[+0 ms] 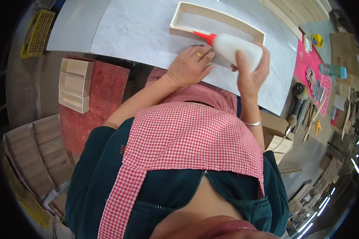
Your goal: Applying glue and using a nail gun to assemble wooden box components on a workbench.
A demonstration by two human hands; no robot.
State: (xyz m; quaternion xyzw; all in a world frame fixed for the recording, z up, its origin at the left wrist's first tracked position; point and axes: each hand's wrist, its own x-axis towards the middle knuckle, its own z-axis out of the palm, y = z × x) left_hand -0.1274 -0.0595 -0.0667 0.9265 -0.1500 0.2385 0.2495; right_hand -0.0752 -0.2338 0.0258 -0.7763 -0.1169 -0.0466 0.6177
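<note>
My right hand (254,73) is wrapped round a white squeeze bottle (237,47) with a red pointed nozzle, held tilted with its tip toward the left. The nozzle tip reaches the near wall of a long, narrow wooden frame (217,14), close to its left end. The bottle covers part of that near wall. Just in front of the frame is my left hand (192,63), its fingers bent but apart and nothing visible in them. Whether its fingertips touch the frame I cannot tell.
The frame lies on a pale grey tabletop (127,30). To the left, a divided wooden box (74,84) stands on a red board (107,85). A yellow crate (38,34) is at the far left. At right, a pink cloth (303,59) bears a teal-capped container (333,71).
</note>
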